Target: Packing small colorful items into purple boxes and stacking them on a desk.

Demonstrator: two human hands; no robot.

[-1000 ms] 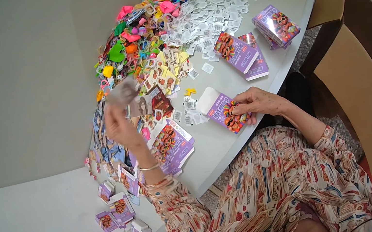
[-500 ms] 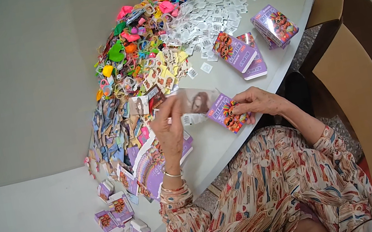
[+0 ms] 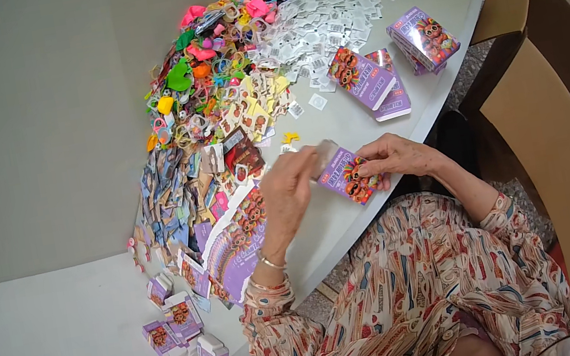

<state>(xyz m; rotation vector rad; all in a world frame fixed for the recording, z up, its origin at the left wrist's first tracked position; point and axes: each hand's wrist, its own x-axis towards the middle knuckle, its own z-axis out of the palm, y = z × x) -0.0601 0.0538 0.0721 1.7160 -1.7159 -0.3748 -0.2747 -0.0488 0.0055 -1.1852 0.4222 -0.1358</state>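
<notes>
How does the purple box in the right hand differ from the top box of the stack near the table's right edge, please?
The held box is gripped by the right hand, while the top box rests untouched on another box. The hand covers part of the held box's front; the top box's front is uncovered. Both are purple with colourful cartoon characters.

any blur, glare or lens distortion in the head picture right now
Head view: corners black, cardboard box curving near the rim; same view, glare on the rightmost purple box, and the pale sheet at the left hand looks slightly blurred.
</notes>
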